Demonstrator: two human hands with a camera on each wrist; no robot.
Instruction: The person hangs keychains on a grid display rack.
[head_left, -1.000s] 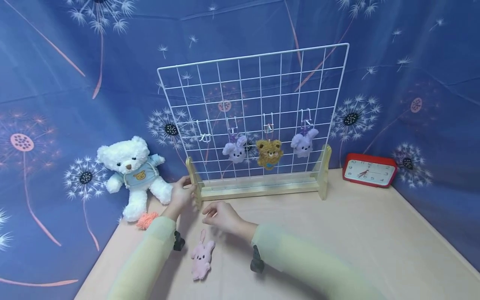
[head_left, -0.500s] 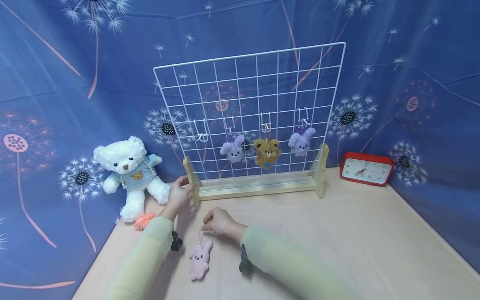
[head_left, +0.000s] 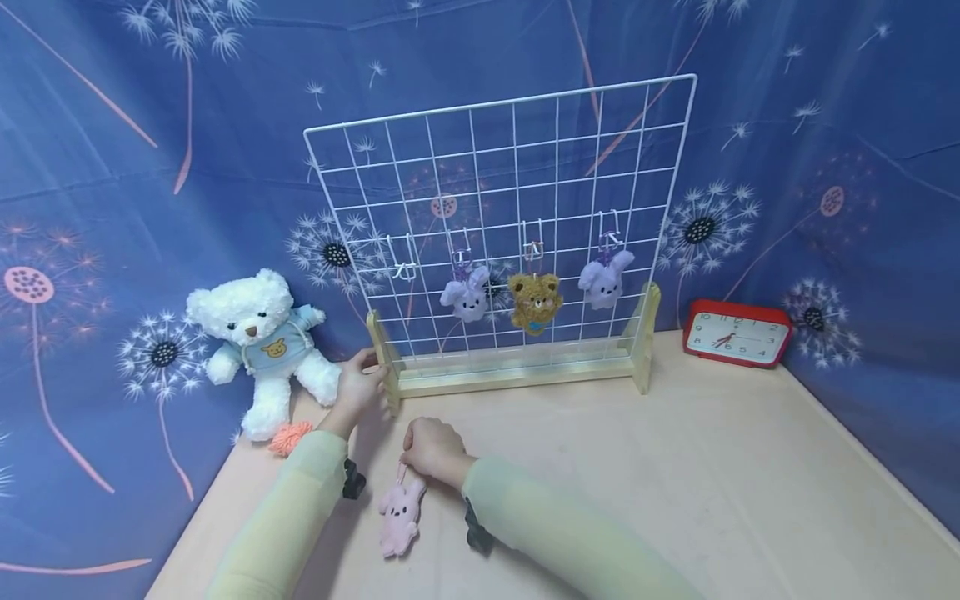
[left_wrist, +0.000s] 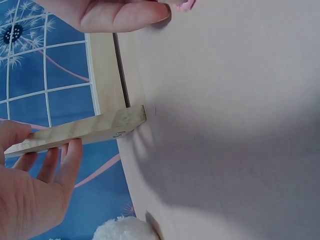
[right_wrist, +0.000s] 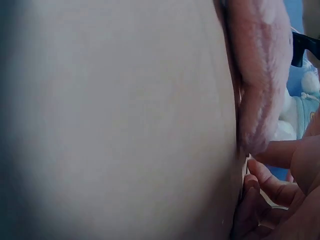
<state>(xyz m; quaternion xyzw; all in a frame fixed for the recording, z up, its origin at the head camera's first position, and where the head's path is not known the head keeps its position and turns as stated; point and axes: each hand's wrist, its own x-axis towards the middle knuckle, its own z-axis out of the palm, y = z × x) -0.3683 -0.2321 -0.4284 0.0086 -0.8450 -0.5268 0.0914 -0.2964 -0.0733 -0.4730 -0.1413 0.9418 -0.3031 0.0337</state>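
Note:
My left hand (head_left: pixel 357 392) grips the left upright of the wooden stand (head_left: pixel 517 382). In the left wrist view, the thumb lies on one side of the wooden upright (left_wrist: pixel 95 129) and the fingers on the other. On the table lies a pink plush bunny keychain (head_left: pixel 399 521), its head toward the stand. My right hand (head_left: pixel 435 450) pinches the pink loop at its top. The right wrist view shows the pink bunny (right_wrist: pixel 262 65) close up beside curled fingers. A white wire grid (head_left: pixel 498 200) stands in the wooden base.
A white hook (head_left: pixel 405 271) hangs on the grid's left. Two lilac bunny charms (head_left: pixel 467 298) and a brown bear charm (head_left: pixel 535 302) hang on other hooks. A white teddy bear (head_left: pixel 262 350) and orange yarn (head_left: pixel 290 437) are left; a red clock (head_left: pixel 737 335) is right.
My right hand has come down to the pink bunny's loop and taken hold of it. The left hand stays on the stand. The view has shifted slightly.

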